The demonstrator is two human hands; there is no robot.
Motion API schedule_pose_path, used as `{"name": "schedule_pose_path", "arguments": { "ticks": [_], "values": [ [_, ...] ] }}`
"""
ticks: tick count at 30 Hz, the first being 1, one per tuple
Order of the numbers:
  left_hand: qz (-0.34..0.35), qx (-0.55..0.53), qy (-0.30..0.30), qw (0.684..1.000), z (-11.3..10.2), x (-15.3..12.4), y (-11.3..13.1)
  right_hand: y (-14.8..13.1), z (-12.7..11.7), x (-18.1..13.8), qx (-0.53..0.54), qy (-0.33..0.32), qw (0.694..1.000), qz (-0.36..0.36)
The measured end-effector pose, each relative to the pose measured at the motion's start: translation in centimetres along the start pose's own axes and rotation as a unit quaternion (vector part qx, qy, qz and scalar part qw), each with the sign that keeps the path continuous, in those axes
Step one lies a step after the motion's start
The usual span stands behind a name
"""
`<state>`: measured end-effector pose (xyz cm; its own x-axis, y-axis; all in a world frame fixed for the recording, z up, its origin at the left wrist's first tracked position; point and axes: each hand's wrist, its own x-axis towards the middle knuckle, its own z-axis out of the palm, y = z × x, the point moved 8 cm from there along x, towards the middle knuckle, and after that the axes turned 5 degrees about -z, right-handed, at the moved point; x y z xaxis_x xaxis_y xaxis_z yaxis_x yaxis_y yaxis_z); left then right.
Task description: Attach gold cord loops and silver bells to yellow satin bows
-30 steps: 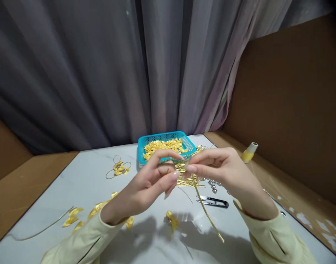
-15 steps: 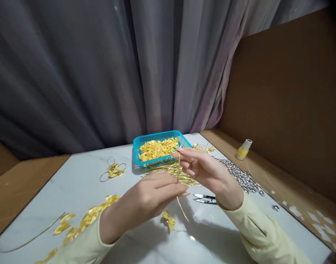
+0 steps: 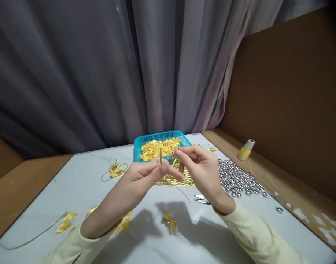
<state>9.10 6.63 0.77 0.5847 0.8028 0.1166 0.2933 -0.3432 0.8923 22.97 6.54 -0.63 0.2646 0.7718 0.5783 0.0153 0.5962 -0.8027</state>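
Observation:
My left hand (image 3: 146, 176) pinches a short gold cord (image 3: 161, 155) between thumb and fingers, one end poking up above the thumb. Close beside it, my right hand (image 3: 202, 167) has thumb and forefinger pressed together on what looks like the cord's other end; the stretch between is mostly hidden by fingers. Behind both hands lies a pile of cut gold cords (image 3: 174, 179). On the table below them rests a yellow satin bow (image 3: 170, 223) with a silver bead. Snips (image 3: 202, 200) lie partly under my right wrist.
A blue basket (image 3: 137, 145) of yellow bows (image 3: 154, 149) stands at the back. Silver beads (image 3: 236, 178) spread on the right, near a yellow thread spool (image 3: 246, 150). Finished-looking bows with cord loops (image 3: 115, 169) lie left. More bows sit by my left forearm, with a long cord (image 3: 36, 236).
The cord stood upright between my hands, with a tail hanging below. My left hand has turned and risen, with a cord end now above its thumb; my right hand has moved slightly left.

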Motion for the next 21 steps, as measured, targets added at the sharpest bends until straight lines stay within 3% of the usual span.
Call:
{"name": "schedule_pose_path", "arguments": {
  "ticks": [2, 4, 7, 10, 13, 21],
  "values": [
    [-0.036, -0.014, -0.016, 0.999, 0.0, 0.1, -0.7, -2.3, 0.1, -0.4, -0.136, -0.010, 0.976, -0.171],
    [-0.044, -0.044, -0.043, 0.997, 0.0, 0.3, -1.0, -3.8, 0.3, -1.1, -0.216, -0.022, 0.933, -0.286],
    [-0.066, -0.102, -0.095, 0.988, 0.3, 0.6, -1.7, -5.3, 0.8, -2.0, -0.292, -0.059, 0.870, -0.393],
    [-0.087, -0.130, -0.130, 0.979, 0.5, 0.7, -2.2, -6.5, 1.9, -3.4, -0.360, -0.123, 0.781, -0.496],
    [-0.099, -0.134, -0.134, 0.977, 0.4, 0.7, -2.4, -6.8, 2.4, -4.1, -0.381, -0.157, 0.740, -0.531],
    [-0.106, -0.138, -0.135, 0.975, -0.1, 0.8, -2.4, -6.6, 3.0, -4.7, -0.419, -0.160, 0.693, -0.564]
  ]
}}
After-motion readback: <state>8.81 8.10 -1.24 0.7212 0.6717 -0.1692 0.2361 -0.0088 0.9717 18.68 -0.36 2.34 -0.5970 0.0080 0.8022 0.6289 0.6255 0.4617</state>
